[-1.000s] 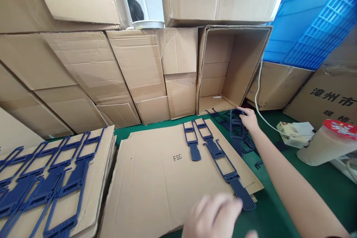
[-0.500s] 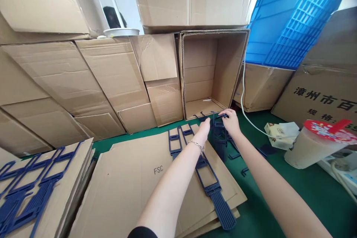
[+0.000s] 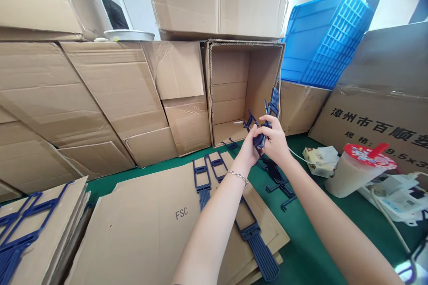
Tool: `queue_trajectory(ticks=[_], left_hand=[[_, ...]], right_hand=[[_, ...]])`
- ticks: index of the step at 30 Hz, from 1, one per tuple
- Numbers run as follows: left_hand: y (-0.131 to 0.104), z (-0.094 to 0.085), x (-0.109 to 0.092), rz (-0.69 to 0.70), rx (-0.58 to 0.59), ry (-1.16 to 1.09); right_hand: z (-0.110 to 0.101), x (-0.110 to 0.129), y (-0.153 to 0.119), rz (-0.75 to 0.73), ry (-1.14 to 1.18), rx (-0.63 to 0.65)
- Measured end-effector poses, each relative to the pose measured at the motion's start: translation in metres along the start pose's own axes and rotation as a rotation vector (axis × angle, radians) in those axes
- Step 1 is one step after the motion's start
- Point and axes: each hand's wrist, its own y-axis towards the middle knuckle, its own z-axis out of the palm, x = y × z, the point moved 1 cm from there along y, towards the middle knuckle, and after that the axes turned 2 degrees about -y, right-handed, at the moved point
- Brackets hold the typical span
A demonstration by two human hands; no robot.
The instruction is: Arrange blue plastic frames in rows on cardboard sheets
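Several dark blue plastic parts [image 3: 273, 103] are bunched between my two hands, raised in front of the open cardboard box. My left hand [image 3: 248, 148] is closed around their lower end, its bracelet at the wrist. Fingers of my right hand [image 3: 274, 138] wrap over the same parts from the right. Below the hands, more loose blue parts [image 3: 276, 176] lie on the green table. Blue frames with ribbed ends [image 3: 262, 254] rest on the flat cardboard stack [image 3: 143, 222], partly hidden by my left forearm.
An open cardboard box [image 3: 230, 69] stands behind the hands, beside stacked boxes [image 3: 100, 93]. At right are a blue crate [image 3: 310, 40], a drink cup [image 3: 354, 171], a tissue pack [image 3: 319, 160] and a power strip [image 3: 397, 200]. More blue frames [image 3: 26, 222] lie at far left.
Both hands have come up from the table and closer together, lifting several blue parts. The view has shifted slightly to the right.
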Motion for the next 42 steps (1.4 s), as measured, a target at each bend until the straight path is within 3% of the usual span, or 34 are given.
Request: queue_trajectory(ticks=[5,9,14,18,22,26,31,34,37,42], left_hand=[[-0.047,0.039,-0.036,0.151,0.113,-0.095],[-0.113,0.053,-0.066,0.333,0.064,-0.116],[-0.212,0.033,-0.084,0.536,-0.191,-0.126],[-0.279,0.007,-0.085,0.524,-0.287,-0.068],[-0.327,-0.016,-0.081,0.539,-0.427,-0.059],[-0.355,-0.035,-0.074,0.473,-0.511,-0.152],[-0.368,-0.057,-0.063,0.425,-0.556,-0.173],[-0.368,-0.062,-0.059,0.390,-0.409,-0.147],[-0.369,-0.062,-0.057,0.345,-0.240,-0.101],[-0.377,-0.069,-0.052,0.264,-0.438,-0.114]], right_hand=[[-0.034,0.068,0.035,-0.177,-0.019,-0.074],[-0.039,0.131,0.051,-0.203,0.071,-0.077],[-0.017,0.202,0.043,-0.203,0.381,0.064],[0.000,0.247,0.017,-0.152,0.632,0.168],[0.009,0.279,-0.012,0.032,0.881,0.180],[0.011,0.294,-0.034,0.267,1.190,0.144],[0.008,0.297,-0.055,0.471,1.537,0.142],[0.009,0.296,-0.064,0.557,1.664,0.168],[0.012,0.293,-0.071,0.557,1.613,0.233],[0.009,0.286,-0.083,0.494,1.307,0.283]])
